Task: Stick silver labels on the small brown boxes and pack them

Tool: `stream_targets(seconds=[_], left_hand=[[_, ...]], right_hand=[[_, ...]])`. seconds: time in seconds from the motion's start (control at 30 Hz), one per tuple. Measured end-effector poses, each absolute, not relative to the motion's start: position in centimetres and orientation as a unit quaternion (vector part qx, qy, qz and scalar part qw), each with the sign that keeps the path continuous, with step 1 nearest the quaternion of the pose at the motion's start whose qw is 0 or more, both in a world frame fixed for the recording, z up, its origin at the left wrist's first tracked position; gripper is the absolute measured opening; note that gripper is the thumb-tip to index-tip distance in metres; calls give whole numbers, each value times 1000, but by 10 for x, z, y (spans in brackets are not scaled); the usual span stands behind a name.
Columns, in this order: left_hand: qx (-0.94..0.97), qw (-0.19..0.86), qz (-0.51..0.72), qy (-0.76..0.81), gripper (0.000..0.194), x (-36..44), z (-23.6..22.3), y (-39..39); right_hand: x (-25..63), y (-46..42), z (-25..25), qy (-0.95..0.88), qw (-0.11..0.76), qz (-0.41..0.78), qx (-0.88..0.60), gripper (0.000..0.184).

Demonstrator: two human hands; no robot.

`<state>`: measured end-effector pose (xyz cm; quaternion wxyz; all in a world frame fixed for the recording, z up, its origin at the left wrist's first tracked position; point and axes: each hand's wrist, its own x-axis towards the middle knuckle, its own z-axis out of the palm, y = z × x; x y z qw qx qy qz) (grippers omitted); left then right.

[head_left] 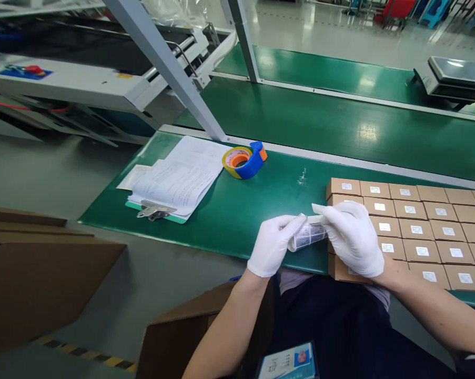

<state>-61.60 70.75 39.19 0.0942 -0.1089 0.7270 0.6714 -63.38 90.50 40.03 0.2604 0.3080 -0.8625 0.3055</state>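
Note:
Both hands wear white gloves. My left hand [274, 243] and my right hand [353, 239] together hold a strip of printed white labels [310, 233] just above the green work surface [237, 210], fingers pinched on it from either end. Right behind and under my right hand lies a block of small brown cardboard boxes [418, 226] set in rows, most with a white label on top.
A clipboard with papers [178, 181] lies at the left of the mat. A tape dispenser [244, 159] sits behind it near a grey frame post [170, 68]. A scale [454, 79] stands far right. Open cartons [43, 273] stand on the floor to my left.

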Motion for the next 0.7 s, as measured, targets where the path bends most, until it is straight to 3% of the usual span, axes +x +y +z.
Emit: stream_targets(seconds=[0.1, 0.23, 0.53, 0.7], left_hand=[[-95, 88, 677, 725, 38, -615, 391, 708], [-90, 97, 701, 701, 38, -611, 392, 709], [-45, 194, 745, 637, 37, -615, 390, 709], [-98, 181, 685, 699, 40, -626, 393, 711]], right_hand=[[-630, 898, 399, -837, 270, 379, 288, 65], [-629, 885, 393, -833, 186, 464, 237, 69], [-636, 884, 379, -803, 198, 438, 351, 69], [-624, 925, 395, -796, 195, 505, 271, 63]])
